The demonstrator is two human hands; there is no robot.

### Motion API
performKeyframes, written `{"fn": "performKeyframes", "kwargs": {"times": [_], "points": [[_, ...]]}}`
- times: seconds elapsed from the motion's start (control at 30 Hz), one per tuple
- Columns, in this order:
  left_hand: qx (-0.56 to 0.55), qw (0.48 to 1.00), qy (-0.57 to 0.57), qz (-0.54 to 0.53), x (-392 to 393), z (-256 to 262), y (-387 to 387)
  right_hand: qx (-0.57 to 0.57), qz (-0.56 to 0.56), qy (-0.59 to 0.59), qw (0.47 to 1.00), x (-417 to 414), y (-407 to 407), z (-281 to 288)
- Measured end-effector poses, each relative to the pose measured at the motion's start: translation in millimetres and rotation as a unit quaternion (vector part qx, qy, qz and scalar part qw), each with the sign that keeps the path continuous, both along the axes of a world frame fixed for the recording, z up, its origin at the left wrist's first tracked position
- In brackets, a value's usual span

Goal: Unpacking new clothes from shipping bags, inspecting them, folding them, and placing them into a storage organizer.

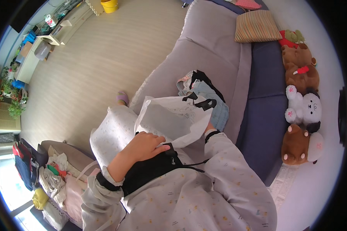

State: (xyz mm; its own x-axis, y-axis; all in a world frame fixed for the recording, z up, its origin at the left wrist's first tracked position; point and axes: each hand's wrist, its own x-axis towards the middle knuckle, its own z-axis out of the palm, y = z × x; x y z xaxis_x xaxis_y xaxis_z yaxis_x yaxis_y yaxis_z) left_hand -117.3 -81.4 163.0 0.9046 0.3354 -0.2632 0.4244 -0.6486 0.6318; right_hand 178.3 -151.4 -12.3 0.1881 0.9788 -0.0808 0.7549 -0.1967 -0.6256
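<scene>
A white plastic bag (201,127) with black handles (205,104) stands before me, its wide mouth facing me. My left hand (146,145) lies by the bag's near edge, over a black pouch (150,170) at my waist. Its fingers are bent and its thumb stretches across the pouch; whether it pinches the bag's rim is unclear. On the other side, my right hand (209,127) is mostly hidden behind the bag's wall, with only a bit showing above the cuff. Folded light-blue denim clothing (219,111) and a black and patterned garment (204,78) lie just beyond the bag.
I am at a sofa with a grey cover (211,57). A striped cushion (257,26) and several plush toys (302,104) line its back. Clothes (57,179) are heaped at left. A yellow bucket (109,5) and a grey stool (43,50) stand across the floor.
</scene>
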Motion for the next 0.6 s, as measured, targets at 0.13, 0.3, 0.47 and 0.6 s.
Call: {"fn": "performKeyframes", "kwargs": {"times": [0.13, 0.3, 0.47, 0.6], "points": [[0.021, 0.999, -0.026, 0.014, -6, -7, -4, 0.033, 0.041, 0.112, 0.992, 3, 17, 27], [0.036, 0.999, -0.023, 0.011, -9, -11, -5, 0.033, 0.070, 0.162, 0.984, 21, 40, 43], [0.005, 1.000, 0.019, 0.017, -12, -7, -3, -0.009, 0.088, 0.199, 0.976, 28, 69, 33], [0.014, 1.000, -0.004, 0.026, -15, -6, -2, -0.058, 0.081, 0.259, 0.961, 32, 83, 19]]}}
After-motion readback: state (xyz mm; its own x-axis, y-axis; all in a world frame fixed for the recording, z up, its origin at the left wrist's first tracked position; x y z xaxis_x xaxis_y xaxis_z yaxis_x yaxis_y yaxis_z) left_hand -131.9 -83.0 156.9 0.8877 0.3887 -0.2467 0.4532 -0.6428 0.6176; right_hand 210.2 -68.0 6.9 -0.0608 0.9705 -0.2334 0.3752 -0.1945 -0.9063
